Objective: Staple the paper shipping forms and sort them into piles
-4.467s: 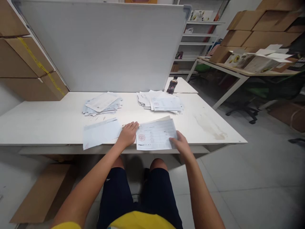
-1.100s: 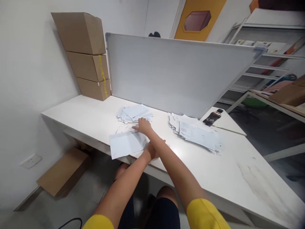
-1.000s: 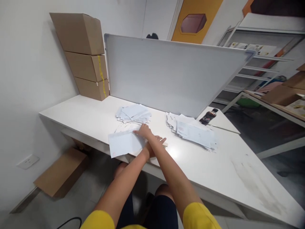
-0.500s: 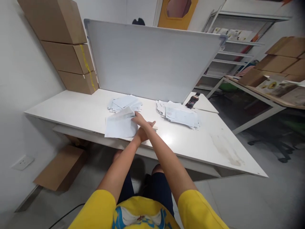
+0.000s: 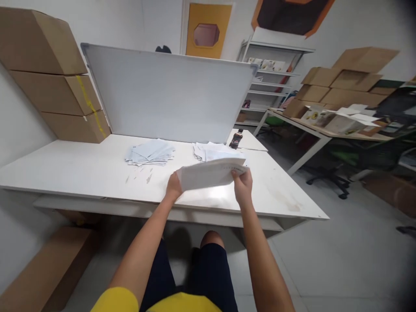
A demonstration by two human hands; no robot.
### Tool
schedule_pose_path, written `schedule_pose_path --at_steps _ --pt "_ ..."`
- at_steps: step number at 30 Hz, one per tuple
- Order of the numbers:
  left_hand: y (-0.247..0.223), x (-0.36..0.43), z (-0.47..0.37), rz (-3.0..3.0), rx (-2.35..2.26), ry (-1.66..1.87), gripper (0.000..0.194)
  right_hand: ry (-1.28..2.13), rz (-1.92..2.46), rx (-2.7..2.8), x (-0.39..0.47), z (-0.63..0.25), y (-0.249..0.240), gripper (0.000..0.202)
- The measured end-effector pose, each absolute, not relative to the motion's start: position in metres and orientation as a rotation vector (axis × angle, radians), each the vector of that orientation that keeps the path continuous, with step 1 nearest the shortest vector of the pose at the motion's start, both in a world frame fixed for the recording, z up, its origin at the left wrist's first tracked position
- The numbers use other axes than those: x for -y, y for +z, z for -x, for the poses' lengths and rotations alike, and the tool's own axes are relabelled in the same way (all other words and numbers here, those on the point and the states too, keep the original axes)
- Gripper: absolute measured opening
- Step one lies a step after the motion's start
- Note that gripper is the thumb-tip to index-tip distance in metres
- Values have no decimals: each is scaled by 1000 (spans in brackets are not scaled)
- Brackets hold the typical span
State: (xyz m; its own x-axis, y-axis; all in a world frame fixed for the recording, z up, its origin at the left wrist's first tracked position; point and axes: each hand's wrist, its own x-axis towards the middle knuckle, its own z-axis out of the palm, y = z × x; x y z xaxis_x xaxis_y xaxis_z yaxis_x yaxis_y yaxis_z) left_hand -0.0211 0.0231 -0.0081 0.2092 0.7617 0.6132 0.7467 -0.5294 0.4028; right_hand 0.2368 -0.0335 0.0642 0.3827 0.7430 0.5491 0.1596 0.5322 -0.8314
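A white paper envelope (image 5: 208,177) with small dark print near its right end is held up just above the desk's front part. My left hand (image 5: 174,186) grips its left end, fingers partly hidden behind the paper. At the other end my right hand (image 5: 243,185) has its thumb on the near face, closed on the edge. Behind and to the left lies a loose, fanned pile of envelopes (image 5: 150,151). A second pile of envelopes (image 5: 216,151) sits just beyond the held one, which partly covers it.
A whiteboard (image 5: 169,95) stands along the back of the white desk (image 5: 81,169). Stacked cardboard boxes (image 5: 74,95) rise at the left end. A dark drink bottle (image 5: 236,138) is at the back right. Another table with boxes (image 5: 351,82) stands farther right.
The envelope moved from the desk's left part to the right and was raised and turned. My crossed arms have come apart, one hand now at each end. The view swung right.
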Motion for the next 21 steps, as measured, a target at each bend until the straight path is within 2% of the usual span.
schedule_pose_path --at_steps 4,7,16,21 --pt "-8 -30 20 -2413 -1785 1043 34 610 1117 1114 55 -234 4 38" --pt "-5 -29 18 -2455 -1835 878 30 702 1159 1095 60 -227 -19 43" --pt "9 -22 19 -2393 -1840 801 21 769 1196 1165 61 -229 -14 45" --pt "4 -28 26 -2345 -1749 943 25 770 1210 1188 64 -230 -26 42"
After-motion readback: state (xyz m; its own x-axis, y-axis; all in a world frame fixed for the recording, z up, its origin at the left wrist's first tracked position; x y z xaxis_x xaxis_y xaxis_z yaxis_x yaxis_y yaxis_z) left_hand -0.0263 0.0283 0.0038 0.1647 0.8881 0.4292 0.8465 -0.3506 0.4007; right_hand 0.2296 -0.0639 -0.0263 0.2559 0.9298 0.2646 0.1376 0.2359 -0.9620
